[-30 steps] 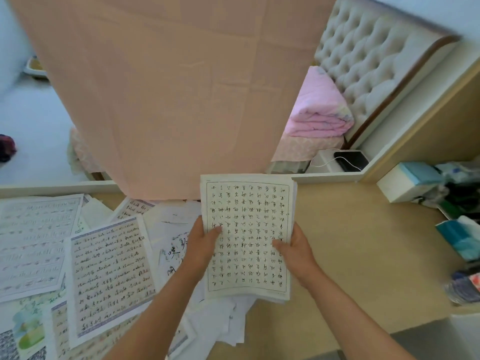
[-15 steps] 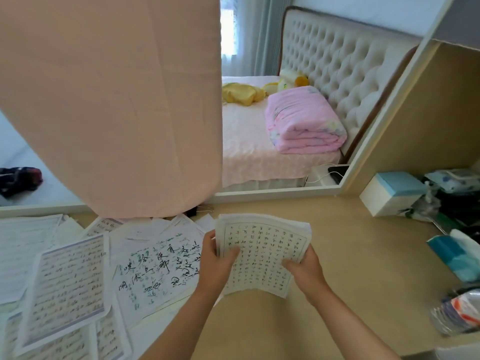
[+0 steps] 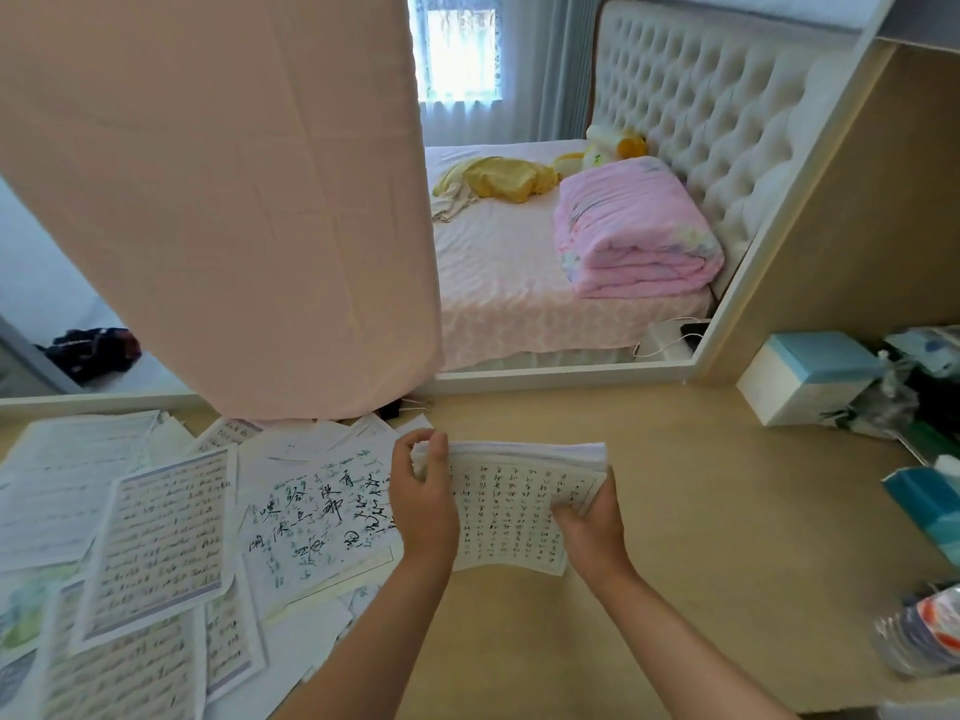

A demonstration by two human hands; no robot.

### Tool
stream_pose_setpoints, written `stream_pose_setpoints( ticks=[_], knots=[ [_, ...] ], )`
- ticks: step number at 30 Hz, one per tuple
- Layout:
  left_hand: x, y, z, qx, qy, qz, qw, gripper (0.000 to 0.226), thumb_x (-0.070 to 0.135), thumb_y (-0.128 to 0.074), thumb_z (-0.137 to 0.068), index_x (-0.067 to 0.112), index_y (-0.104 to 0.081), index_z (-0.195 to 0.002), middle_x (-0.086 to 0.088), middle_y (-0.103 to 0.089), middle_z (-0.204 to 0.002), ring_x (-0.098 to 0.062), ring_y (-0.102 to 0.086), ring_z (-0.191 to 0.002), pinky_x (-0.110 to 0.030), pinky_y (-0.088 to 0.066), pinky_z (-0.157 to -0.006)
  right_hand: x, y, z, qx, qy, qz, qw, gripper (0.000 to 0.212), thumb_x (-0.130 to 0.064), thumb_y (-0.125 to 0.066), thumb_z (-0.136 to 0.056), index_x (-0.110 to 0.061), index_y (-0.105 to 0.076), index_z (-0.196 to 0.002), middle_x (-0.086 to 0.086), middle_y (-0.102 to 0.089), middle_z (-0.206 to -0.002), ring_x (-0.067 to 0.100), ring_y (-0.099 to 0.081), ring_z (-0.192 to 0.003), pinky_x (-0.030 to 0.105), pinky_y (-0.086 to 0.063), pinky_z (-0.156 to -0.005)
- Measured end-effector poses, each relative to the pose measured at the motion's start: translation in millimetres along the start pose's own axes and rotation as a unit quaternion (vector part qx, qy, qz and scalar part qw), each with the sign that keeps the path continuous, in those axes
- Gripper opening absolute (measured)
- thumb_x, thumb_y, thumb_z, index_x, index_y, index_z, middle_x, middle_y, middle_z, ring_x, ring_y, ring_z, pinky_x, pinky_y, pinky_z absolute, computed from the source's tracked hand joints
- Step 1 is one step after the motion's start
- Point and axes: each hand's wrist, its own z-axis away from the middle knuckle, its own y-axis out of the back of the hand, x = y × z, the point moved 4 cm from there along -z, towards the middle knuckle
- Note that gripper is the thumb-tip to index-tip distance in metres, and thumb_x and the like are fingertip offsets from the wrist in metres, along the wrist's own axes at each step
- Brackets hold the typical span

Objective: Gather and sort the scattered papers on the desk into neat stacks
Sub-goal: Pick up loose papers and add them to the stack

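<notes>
Though slightly curved, paper stack [image 3: 506,517] lengthwise forward.

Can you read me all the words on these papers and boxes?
Nothing reads clearly enough to quote.
Paper stack held by the left hand and right hand: tiny characters in a grid, blurred.
Big-ink sheet: large scrawled characters, unreadable.
Lined sheets: writing too small.
Blue-topped box: no legible label.

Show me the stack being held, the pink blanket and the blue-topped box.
paper stack [image 3: 504,511], head view, middle of the top sheet.
pink blanket [image 3: 628,220], head view, its folded top.
blue-topped box [image 3: 795,394], head view, white side.
</notes>
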Motion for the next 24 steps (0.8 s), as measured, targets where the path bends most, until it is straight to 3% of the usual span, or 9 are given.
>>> stream_pose_setpoints(
  ticks=[4,8,11,15,18,21,24],
  knots=[
    [-4.1,4.6,-10.2,0.007,0.017,-0.007,1.0,0.009,0.032,-0.053,-0.099,0.028,-0.06,-0.095,0.01,-0.063,-0.09,0.002,-0.054,-0.07,-0.031,-0.047,-0.068,-3.8,-1.4,2.2,0.0,0.004,-0.006,1.0,0.041,0.012,-0.051,-0.085,-0.024,-0.05,-0.107,-0.003,-0.064,-0.099,0.01,-0.064,-0.089,0.015,-0.05,-0.066],
    [-6.0,4.1,-18.3,-0.019,0.022,-0.007,1.0,0.013,0.03,-0.055,-0.097,0.023,-0.062,-0.089,0.011,-0.061,-0.079,-0.003,-0.054,-0.066,-0.029,-0.044,-0.063,-4.2,-7.0,5.1,0.005,0.0,0.003,1.0,0.043,0.013,-0.051,-0.088,-0.02,-0.048,-0.117,-0.007,-0.063,-0.101,-0.011,-0.062,-0.082,0.007,-0.048,-0.063],
    [-6.6,5.2,-22.9,-0.051,0.009,-0.004,0.999,0.016,0.031,-0.054,-0.097,0.021,-0.06,-0.086,0.006,-0.06,-0.079,-0.01,-0.053,-0.07,-0.029,-0.043,-0.061,-2.8,-9.3,7.7,0.024,-0.006,0.001,1.0,0.041,0.012,-0.051,-0.09,-0.018,-0.048,-0.118,-0.006,-0.063,-0.102,-0.017,-0.061,-0.079,0.005,-0.048,-0.064],
    [-28.1,15.2,-28.3,-0.178,-0.023,0.034,0.983,0.033,0.051,-0.052,-0.087,0.021,-0.055,-0.1,0.004,-0.063,-0.09,-0.011,-0.062,-0.079,-0.032,-0.053,-0.065,7.2,-12.6,11.9,0.049,-0.033,0.009,0.998,0.043,0.006,-0.055,-0.092,-0.022,-0.049,-0.124,-0.007,-0.065,-0.112,-0.001,-0.061,-0.103,0.012,-0.047,-0.075],
    [-67.0,22.7,-25.8,-0.282,-0.007,-0.004,0.959,0.032,0.041,-0.065,-0.086,0.033,-0.052,-0.114,0.004,-0.067,-0.107,-0.014,-0.068,-0.099,-0.035,-0.058,-0.076,17.7,-16.0,13.3,0.061,-0.038,0.017,0.997,0.045,0.004,-0.055,-0.093,-0.019,-0.047,-0.131,-0.005,-0.064,-0.119,-0.003,-0.058,-0.107,0.013,-0.047,-0.083],
    [-99.9,25.8,-24.4,-0.289,0.004,-0.078,0.954,0.04,0.017,-0.063,-0.091,0.049,-0.046,-0.108,0.01,-0.063,-0.111,-0.008,-0.063,-0.105,-0.028,-0.056,-0.077,30.4,-19.9,13.9,0.062,-0.051,0.021,0.997,0.043,0.0,-0.054,-0.095,-0.018,-0.045,-0.133,-0.006,-0.062,-0.122,-0.005,-0.057,-0.109,0.016,-0.048,-0.088],
    [-108.8,21.6,-24.7,-0.265,0.03,-0.121,0.956,0.031,0.008,-0.057,-0.095,0.035,-0.046,-0.106,0.014,-0.06,-0.105,-0.006,-0.061,-0.101,-0.02,-0.05,-0.071,37.6,-22.8,11.9,0.058,-0.061,0.041,0.996,0.034,-0.005,-0.052,-0.098,-0.02,-0.045,-0.128,-0.012,-0.062,-0.117,-0.002,-0.058,-0.107,0.032,-0.05,-0.097]
  ],
)
